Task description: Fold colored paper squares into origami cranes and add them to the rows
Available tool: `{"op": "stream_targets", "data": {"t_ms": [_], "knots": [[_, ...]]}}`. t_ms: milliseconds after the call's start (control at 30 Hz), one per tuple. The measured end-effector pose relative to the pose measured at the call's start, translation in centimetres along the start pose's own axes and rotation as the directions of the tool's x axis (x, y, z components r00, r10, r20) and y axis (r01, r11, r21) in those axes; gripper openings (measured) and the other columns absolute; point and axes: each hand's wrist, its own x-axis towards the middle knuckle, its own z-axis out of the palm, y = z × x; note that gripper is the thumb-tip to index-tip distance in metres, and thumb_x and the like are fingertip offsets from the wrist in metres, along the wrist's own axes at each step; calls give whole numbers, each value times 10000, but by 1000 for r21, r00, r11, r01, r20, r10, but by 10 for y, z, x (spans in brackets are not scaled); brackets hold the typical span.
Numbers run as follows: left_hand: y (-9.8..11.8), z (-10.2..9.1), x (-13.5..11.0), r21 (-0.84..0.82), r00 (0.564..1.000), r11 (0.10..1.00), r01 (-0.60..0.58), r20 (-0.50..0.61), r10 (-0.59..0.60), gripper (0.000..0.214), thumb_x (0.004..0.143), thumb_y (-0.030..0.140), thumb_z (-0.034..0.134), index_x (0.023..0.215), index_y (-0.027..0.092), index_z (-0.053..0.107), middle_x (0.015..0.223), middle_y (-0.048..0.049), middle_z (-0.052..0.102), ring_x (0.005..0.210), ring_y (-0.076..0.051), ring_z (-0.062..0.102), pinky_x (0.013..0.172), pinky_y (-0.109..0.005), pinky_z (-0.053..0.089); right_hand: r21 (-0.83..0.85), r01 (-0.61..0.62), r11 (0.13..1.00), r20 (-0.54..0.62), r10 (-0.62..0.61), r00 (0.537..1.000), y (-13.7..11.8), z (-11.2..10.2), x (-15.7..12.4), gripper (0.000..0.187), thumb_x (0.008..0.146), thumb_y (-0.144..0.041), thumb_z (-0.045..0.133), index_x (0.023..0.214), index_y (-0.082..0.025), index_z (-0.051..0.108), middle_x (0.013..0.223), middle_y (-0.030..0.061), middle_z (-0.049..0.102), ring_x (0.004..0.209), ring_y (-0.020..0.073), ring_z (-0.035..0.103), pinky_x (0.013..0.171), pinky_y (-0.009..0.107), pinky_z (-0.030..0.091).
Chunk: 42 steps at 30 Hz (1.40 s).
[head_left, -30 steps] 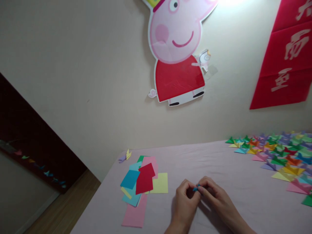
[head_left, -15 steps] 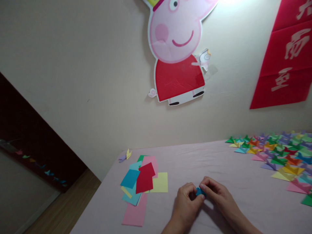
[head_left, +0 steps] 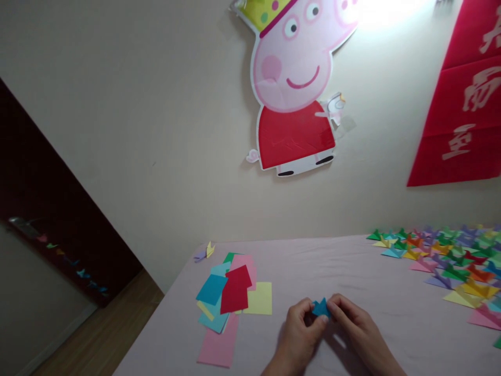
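Observation:
A small folded piece of blue paper [head_left: 321, 308] with pointed tips is held up between my two hands, just above the pale pink cloth. My left hand [head_left: 302, 324] pinches its left side, thumb in front. On its right edge, my right hand [head_left: 352, 319] is closed with thumb and fingertips together. The lower part of the blue paper is partly covered by my left thumb. To the left of my hands lies a loose pile of coloured paper sheets, with a red sheet [head_left: 235, 290] on top and a yellow sheet [head_left: 260, 298] nearest my left hand.
Rows of folded paper cranes [head_left: 465, 277] in many colours cover the right side of the table [head_left: 313, 261]. Two folded pieces, one yellow [head_left: 210, 249], stand at the far left corner. A pig cutout [head_left: 297, 136] and a red banner [head_left: 442, 130] hang on the wall.
The pointed tips of the blue paper now show more, and my right fingers have shifted from its top to its right edge. The whole view has tilted slightly upward.

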Motion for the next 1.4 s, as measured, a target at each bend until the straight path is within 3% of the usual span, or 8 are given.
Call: {"op": "stream_targets", "data": {"t_ms": [300,533,800,1033,1267,1400], "knots": [[-1,-1,2,17,997,997,79,-6,-79,178,716,249,643,611,185,514,608,53,402,617,-127,356,597,-260,283,-23,-11,1000,-79,9,997,-6,-1,0,556,774,-731,545,643,-203,659,611,19,618,603,186,579,581,252,506],[-2,1,5,62,992,991,122,-25,-121,216,720,240,675,612,188,495,616,61,414,627,-124,374,576,-255,272,-53,27,998,-87,-32,996,-3,-4,2,464,794,-630,611,601,-208,613,597,0,567,588,174,553,567,262,493],[-2,-1,7,38,998,999,30,48,-31,65,794,230,607,755,178,605,733,28,517,724,-146,460,653,-238,345,-3,23,1000,-135,-23,991,3,-2,1,394,863,-552,568,678,-206,604,646,-5,562,635,173,545,608,284,480],[-7,0,9,38,1000,999,2,21,-3,203,847,323,580,709,176,571,707,21,504,708,-147,444,637,-236,347,-90,141,986,-118,-152,981,9,0,0,189,835,-384,643,768,-212,601,690,-22,549,625,154,529,598,265,449],[-2,0,9,-15,1000,1000,-11,23,11,153,837,293,593,756,163,591,722,19,506,730,-149,453,666,-234,363,-224,315,922,-63,-337,940,12,-2,1,27,855,-254,609,843,-235,624,751,-10,563,692,171,537,635,274,454],[7,0,7,-22,999,1000,-10,48,11,139,838,281,589,767,162,586,737,21,486,736,-144,439,674,-230,361,-278,356,892,-52,-384,922,16,-3,1,119,871,-231,603,982,-256,637,807,3,599,731,184,557,638,279,475]]}}
